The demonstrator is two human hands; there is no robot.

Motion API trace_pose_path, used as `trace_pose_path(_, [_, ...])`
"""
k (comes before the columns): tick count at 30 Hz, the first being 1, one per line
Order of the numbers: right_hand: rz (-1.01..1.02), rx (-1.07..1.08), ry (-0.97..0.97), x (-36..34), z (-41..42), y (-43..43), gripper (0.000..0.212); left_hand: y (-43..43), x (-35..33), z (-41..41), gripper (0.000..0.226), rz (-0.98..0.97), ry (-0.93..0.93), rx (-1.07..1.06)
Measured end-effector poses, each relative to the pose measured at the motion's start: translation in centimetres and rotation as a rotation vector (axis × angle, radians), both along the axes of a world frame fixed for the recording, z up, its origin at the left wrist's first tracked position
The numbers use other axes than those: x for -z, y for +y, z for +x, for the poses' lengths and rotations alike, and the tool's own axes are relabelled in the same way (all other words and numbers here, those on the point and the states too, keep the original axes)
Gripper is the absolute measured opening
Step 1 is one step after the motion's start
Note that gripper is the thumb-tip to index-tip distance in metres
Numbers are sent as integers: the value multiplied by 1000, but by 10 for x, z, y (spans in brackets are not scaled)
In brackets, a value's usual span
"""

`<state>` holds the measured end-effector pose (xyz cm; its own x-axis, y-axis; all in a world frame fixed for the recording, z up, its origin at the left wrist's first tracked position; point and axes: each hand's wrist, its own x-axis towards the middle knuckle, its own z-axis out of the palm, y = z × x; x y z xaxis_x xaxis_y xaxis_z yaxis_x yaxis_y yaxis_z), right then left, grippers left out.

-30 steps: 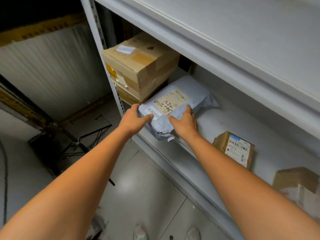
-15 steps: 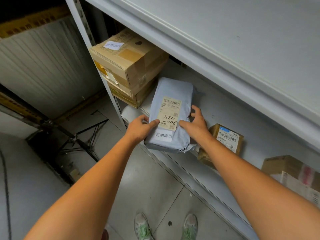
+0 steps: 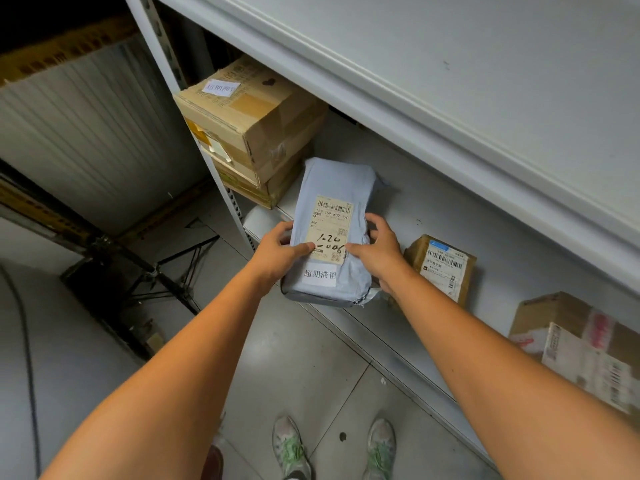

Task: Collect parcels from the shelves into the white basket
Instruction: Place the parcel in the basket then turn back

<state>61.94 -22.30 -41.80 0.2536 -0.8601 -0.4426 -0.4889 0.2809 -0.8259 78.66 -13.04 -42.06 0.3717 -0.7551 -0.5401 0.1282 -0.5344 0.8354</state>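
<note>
With the left hand (image 3: pixel 277 251) and right hand (image 3: pixel 375 252) clamping the grey parcel (image 3: pixel 332 233) by its sides, best keep it level clearing the shelf (image 3: pixel 433 216).

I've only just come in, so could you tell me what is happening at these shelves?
A person is collecting parcels from a white metal shelf. Both hands, left hand and right hand, grip a grey mailer bag by its sides, label up, at the shelf's front edge. Stacked cardboard boxes sit behind it, and a small brown parcel lies to its right. The white basket is not in view.
</note>
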Motion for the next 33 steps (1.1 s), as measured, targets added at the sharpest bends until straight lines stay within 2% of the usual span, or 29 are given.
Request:
trace_pose_path(4, [74, -7, -43, -4, -15, 13, 84, 20, -7, -18, 48, -7, -22, -39])
trace_pose_path(8, [115, -83, -90, -13, -35, 25, 57, 46, -17, -44, 48, -21, -62, -97])
trace_pose_path(10, [117, -142, -103, -20, -47, 32, 52, 61, -24, -61, 48, -30, -80, -150])
trace_pose_path(25, [-16, -566, -218, -102, -116, 128, 55, 199, -104, -171, 41, -87, -240, -518])
trace_pose_path(30, [-76, -717, -290, -125, -125, 180, 46, 261, -138, -202, 53, -114, -321, -611])
trace_pose_path(33, [-114, -807, -316, -136, -137, 213, 57, 301, -146, -224, 65, -121, -360, -655])
